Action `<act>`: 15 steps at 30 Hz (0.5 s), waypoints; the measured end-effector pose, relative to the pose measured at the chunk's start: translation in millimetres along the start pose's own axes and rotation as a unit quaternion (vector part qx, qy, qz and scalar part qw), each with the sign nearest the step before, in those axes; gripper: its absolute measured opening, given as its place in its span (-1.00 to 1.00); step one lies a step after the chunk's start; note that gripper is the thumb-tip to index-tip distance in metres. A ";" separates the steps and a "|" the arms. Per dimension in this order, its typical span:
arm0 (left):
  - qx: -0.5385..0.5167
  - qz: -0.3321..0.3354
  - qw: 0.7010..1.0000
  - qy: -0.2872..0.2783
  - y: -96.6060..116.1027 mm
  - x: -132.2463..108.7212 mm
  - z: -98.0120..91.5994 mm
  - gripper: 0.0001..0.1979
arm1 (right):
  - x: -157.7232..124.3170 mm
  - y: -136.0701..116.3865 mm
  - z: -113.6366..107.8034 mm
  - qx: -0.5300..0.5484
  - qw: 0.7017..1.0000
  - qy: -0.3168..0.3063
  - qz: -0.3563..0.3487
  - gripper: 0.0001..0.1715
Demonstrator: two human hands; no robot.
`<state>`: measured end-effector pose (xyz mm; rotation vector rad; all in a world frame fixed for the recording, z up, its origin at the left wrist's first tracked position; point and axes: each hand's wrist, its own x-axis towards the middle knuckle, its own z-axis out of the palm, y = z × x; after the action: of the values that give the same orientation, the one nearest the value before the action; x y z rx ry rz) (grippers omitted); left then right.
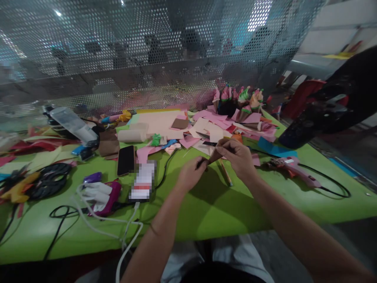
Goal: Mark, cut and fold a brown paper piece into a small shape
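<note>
My left hand (191, 173) and my right hand (235, 155) meet above the green table (224, 204). Both pinch a small brown piece of paper (212, 156) between them, fingers closed on it. A thin dark tip shows at my left fingers. A pencil-like stick (226, 173) lies on the table just below my right hand.
A pink glue gun (293, 169) with a black cord lies at the right. A black phone (126, 160), a white charger cable (123, 228), scissors (48, 181), a clear bottle (75, 125), pink and cream paper scraps (206, 127) and paper flowers (235, 98) crowd the table. A perforated metal screen (147, 51) stands behind.
</note>
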<state>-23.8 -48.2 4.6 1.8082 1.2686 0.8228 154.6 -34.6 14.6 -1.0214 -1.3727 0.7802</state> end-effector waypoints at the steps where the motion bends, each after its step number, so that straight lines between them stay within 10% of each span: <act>1: -0.021 -0.003 1.000 -0.005 -0.5 0.2 0.9 -0.77 | -0.5 -0.3 0.7 -0.010 1.000 -0.001 -0.008 -0.69; 15: -0.113 -0.023 0.993 -0.015 -9.9 5.5 11.2 -0.81 | -5.8 -2.4 8.3 -0.030 0.999 0.018 -0.027 -0.67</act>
<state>-17.4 -43.3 -9.1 1.6010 1.1452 0.8738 145.7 -39.9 13.7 -1.0359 -1.3942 0.6821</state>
